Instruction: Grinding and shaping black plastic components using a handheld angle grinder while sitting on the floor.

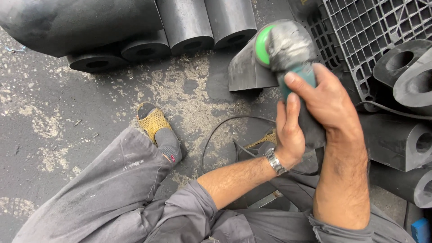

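Both the left hand (288,135) and right hand (330,101) grip a green grinder (283,49) pressed against a black rubber block (247,69).

Place: workshop floor, industrial.
Floor: dark concrete floor (67,112), strewn with pale dust and shavings.
Stock: black rubber cylinders (189,27) stacked at far side; hollow black blocks (396,139) at right.
Fittings: grey plastic pallet (373,27) far right; power cable (225,130) across floor.
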